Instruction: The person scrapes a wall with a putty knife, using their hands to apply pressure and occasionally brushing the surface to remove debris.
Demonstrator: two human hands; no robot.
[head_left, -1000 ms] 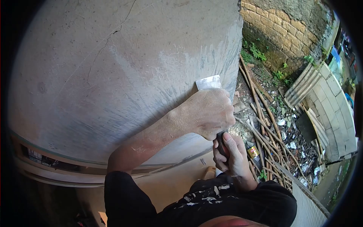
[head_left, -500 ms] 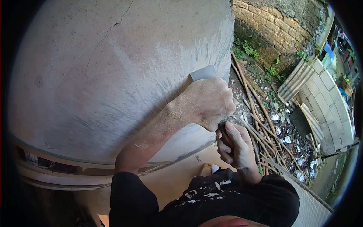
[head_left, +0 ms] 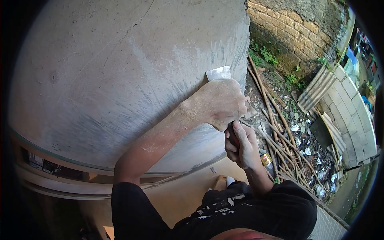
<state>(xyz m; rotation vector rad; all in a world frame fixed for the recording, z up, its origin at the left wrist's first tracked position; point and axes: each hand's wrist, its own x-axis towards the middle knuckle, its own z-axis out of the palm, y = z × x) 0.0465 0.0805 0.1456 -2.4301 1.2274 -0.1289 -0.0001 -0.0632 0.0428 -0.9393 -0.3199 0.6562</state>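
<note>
A scraper with a broad metal blade (head_left: 219,73) lies against the grey plastered wall (head_left: 120,84), near its right-hand edge. My left hand (head_left: 224,102), coated in pale dust, is closed around the scraper just below the blade. Its fingers curl away from view. Lower down, my right hand (head_left: 243,144) grips the dark handle (head_left: 232,135) with the thumb laid along it. Pale and dark scrape marks streak the wall around the blade, and a thin crack (head_left: 136,25) runs across its upper part.
Beyond the wall's edge lie long wooden poles (head_left: 276,120) and scattered rubbish (head_left: 316,160). A brick wall (head_left: 284,24) rises at the upper right, with corrugated sheets (head_left: 316,89) and a block wall (head_left: 352,120) farther right. A ledge (head_left: 80,176) runs along the wall's lower left.
Both hands and the scraper have moved slightly up in the view along the wall. The blade now catches bright light. The view has also shifted a little.
</note>
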